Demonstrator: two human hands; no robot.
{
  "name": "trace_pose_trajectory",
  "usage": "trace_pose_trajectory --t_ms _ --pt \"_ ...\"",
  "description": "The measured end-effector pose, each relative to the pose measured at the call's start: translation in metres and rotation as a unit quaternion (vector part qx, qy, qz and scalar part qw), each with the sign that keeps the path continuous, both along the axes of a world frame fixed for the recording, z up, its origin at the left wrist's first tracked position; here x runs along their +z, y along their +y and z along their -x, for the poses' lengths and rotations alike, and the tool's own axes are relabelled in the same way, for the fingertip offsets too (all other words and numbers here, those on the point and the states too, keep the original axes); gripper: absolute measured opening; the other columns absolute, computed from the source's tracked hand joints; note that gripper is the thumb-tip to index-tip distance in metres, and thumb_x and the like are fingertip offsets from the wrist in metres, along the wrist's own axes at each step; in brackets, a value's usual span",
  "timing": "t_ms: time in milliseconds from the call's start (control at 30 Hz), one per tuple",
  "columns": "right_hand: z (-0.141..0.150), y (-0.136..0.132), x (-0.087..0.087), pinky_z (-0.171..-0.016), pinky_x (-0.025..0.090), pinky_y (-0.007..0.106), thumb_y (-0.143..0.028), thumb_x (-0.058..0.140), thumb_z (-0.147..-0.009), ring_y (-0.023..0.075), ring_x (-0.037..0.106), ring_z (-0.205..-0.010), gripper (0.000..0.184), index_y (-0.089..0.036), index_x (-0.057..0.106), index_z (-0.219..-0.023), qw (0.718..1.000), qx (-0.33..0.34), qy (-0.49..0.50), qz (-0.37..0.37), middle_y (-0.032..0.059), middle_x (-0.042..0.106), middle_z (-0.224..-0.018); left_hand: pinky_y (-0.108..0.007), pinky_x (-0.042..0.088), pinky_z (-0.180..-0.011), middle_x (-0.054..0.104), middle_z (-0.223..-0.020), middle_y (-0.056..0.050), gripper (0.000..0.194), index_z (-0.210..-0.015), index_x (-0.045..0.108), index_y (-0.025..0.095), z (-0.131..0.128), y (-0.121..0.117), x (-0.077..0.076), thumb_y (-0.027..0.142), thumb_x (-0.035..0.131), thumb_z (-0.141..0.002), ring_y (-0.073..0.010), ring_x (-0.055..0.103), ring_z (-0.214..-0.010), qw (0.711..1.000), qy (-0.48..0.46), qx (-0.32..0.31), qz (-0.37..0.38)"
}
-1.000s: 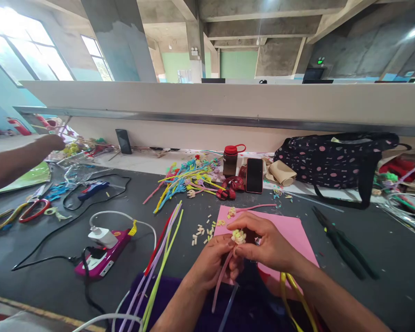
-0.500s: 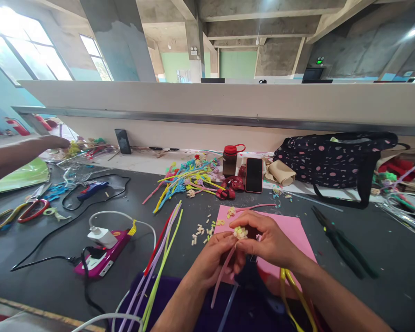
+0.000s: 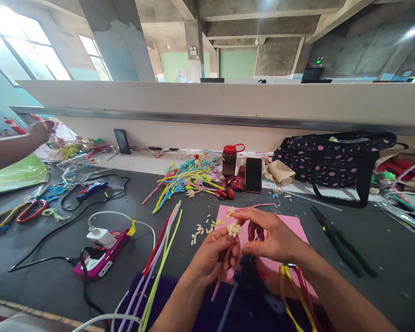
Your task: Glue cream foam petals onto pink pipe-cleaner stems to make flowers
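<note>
My left hand (image 3: 210,258) is closed on a pipe-cleaner flower (image 3: 234,229) with a cream-yellow bobbly head and a pink stem (image 3: 217,287) that hangs down below the fingers. Just right of the flower head is my right hand (image 3: 275,237), its thumb and fingers apart and nothing seen between them. Under both hands lies a pink sheet (image 3: 292,226). A second pale yellow head (image 3: 231,211) on a pink stem rests at the sheet's far edge. Short cream and yellow cut pieces (image 3: 199,229) are scattered on the table left of the sheet.
Scissors with yellow and red handles (image 3: 301,295) lie below my right forearm. Long-nose pliers (image 3: 344,242) are at the right. Coloured pipe cleaners (image 3: 162,258), a purple power strip (image 3: 103,258) and cables occupy the left. Behind stand a bottle (image 3: 229,161) and phone (image 3: 253,175). Another person's hand (image 3: 38,133) reaches in at far left.
My right hand has come away from the flower head and its fingers have spread. The flower stays in my left hand, slightly further left. The other person's hand has drawn back left.
</note>
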State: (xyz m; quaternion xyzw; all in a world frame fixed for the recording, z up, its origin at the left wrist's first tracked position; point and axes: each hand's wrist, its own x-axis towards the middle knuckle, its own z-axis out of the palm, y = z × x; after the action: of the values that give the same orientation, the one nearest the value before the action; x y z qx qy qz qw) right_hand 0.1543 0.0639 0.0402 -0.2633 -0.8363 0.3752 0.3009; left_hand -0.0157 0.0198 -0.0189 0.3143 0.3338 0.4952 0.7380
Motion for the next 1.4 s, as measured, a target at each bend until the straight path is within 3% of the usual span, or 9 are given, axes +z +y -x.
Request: trace_pose_trajectory --t_ms 300,567,767,900,1067,1267,1400 --pt "0.004 0.006 -0.010 -0.057 0.045 0.023 -0.017 0.067 -0.071 0.0100 0.057 -0.066 0.042 -0.022 0.058 -0.112 1.000 -0.007 0.016 0.021 0.0045 0.060 -0.109 -0.014 0.022 -0.031 0.053 -0.048 0.002 0.021 -0.070 0.054 0.013 -0.001 0.001 -0.002 0.032 0.064 -0.070 -0.0055 0.045 -0.034 0.999 -0.018 0.003 0.049" --pt "0.007 0.015 -0.022 -0.063 0.046 0.024 -0.024 0.055 -0.083 0.0115 0.057 -0.072 0.029 -0.021 0.060 -0.112 0.989 -0.005 0.057 0.134 0.0049 0.061 -0.106 -0.015 0.019 -0.029 0.049 -0.047 0.004 0.017 -0.070 0.052 0.014 -0.002 0.002 -0.003 0.029 0.060 -0.072 -0.0051 0.041 -0.032 0.997 -0.063 -0.017 0.037" --pt "0.007 0.020 -0.030 -0.058 0.043 0.021 -0.026 0.063 -0.078 0.0092 0.052 -0.066 0.033 -0.023 0.062 -0.110 0.981 0.056 0.076 0.168 0.0016 0.059 -0.097 -0.016 0.016 -0.027 0.047 -0.044 0.005 0.018 -0.070 0.053 0.014 -0.001 0.001 -0.002 0.030 0.061 -0.070 -0.0045 0.036 -0.029 0.997 -0.064 -0.044 0.029" --pt "0.006 0.022 -0.030 -0.059 0.041 0.020 -0.029 0.067 -0.076 0.0093 0.049 -0.066 0.035 -0.024 0.063 -0.110 0.983 0.084 0.083 0.143 0.0007 0.057 -0.091 -0.016 0.015 -0.028 0.044 -0.042 0.006 0.020 -0.068 0.053 0.013 -0.001 0.000 -0.002 0.030 0.062 -0.070 -0.0034 0.032 -0.028 0.995 -0.065 -0.070 0.032" --pt "0.006 0.023 -0.032 -0.066 0.043 0.023 -0.030 0.066 -0.077 0.0123 0.053 -0.075 0.031 -0.025 0.064 -0.108 0.978 0.097 0.095 0.160 0.0024 0.059 -0.099 -0.016 0.015 -0.030 0.043 -0.042 0.006 0.021 -0.069 0.052 0.014 -0.001 0.000 -0.002 0.032 0.061 -0.072 -0.0030 0.031 -0.029 0.995 -0.055 -0.083 0.029" --pt "0.007 0.022 -0.033 -0.056 0.040 0.019 -0.021 0.065 -0.077 0.0094 0.053 -0.067 0.028 -0.025 0.065 -0.105 0.971 0.091 0.103 0.198 0.0003 0.062 -0.091 -0.016 0.018 -0.030 0.046 -0.044 0.005 0.021 -0.070 0.053 0.013 -0.002 0.000 -0.001 0.033 0.060 -0.075 -0.0033 0.036 -0.030 0.996 -0.053 -0.067 0.021" --pt "0.007 0.021 -0.033 -0.058 0.041 0.020 -0.020 0.066 -0.076 0.0114 0.055 -0.071 0.026 -0.024 0.067 -0.102 0.973 0.074 0.100 0.195 0.0011 0.062 -0.092 -0.015 0.020 -0.030 0.050 -0.046 0.004 0.023 -0.072 0.055 0.013 -0.002 -0.001 0.001 0.034 0.062 -0.074 -0.0034 0.038 -0.031 0.998 -0.025 -0.051 0.029"
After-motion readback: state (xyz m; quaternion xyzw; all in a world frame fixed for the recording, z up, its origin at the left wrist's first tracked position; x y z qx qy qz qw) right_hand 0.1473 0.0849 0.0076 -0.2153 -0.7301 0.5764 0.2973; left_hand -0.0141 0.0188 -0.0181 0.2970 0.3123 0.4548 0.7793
